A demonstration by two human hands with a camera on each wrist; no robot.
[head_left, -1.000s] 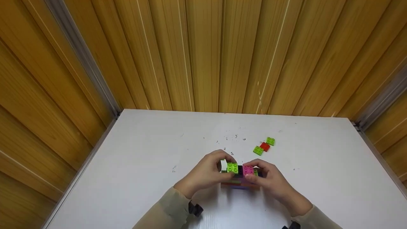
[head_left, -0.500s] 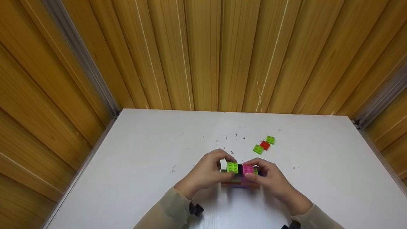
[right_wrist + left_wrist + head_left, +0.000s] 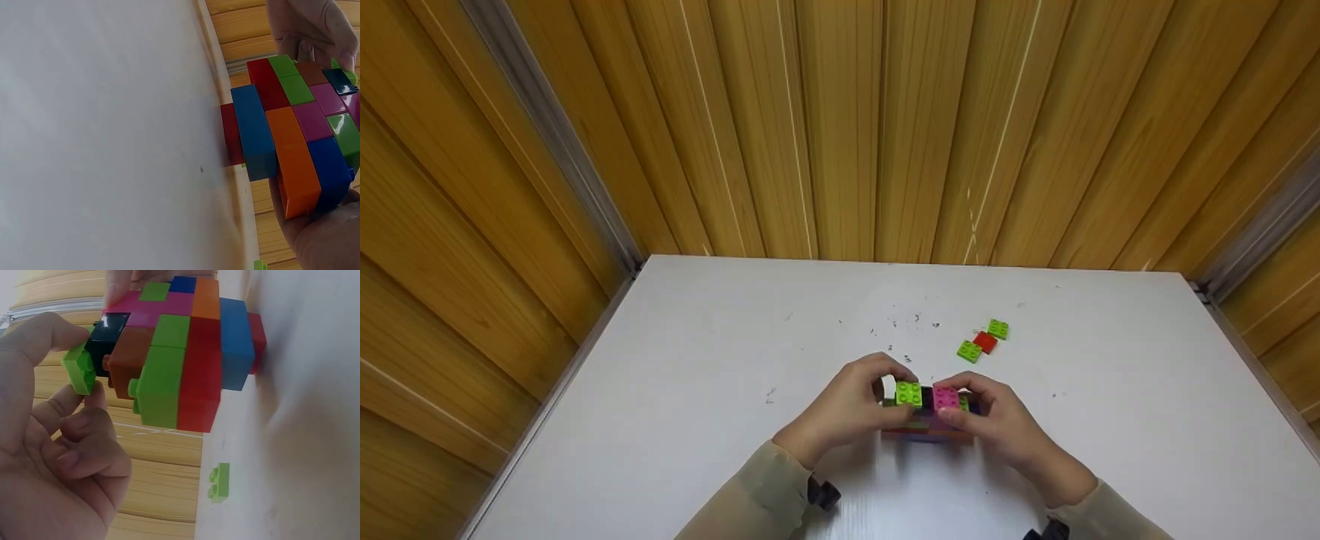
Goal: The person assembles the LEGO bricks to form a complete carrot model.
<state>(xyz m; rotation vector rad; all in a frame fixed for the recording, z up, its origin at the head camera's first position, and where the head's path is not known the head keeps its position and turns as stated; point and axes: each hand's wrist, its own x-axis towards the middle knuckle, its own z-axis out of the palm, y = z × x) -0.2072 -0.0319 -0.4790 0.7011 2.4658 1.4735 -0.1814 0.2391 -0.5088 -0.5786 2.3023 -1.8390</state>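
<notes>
A stack of coloured bricks point(image 3: 928, 424) stands on the white table point(image 3: 697, 375) between both hands. Its top carries a lime green brick point(image 3: 908, 394) and a pink brick point(image 3: 946, 397). My left hand point(image 3: 894, 384) pinches the lime green brick point(image 3: 79, 371) at the stack's left end, thumb on one side and curled fingers on the other. My right hand point(image 3: 964, 412) grips the stack's right end. In the right wrist view its palm and fingers point(image 3: 320, 236) wrap the orange and blue side of the stack point(image 3: 292, 124). The stack's point(image 3: 180, 354) red bottom brick touches the table.
Three loose flat bricks lie behind and to the right of the hands: a green one point(image 3: 969, 352), a red one point(image 3: 985, 343) and another green one point(image 3: 998, 329). Wooden panel walls point(image 3: 840, 127) close the table in at the back and on both sides.
</notes>
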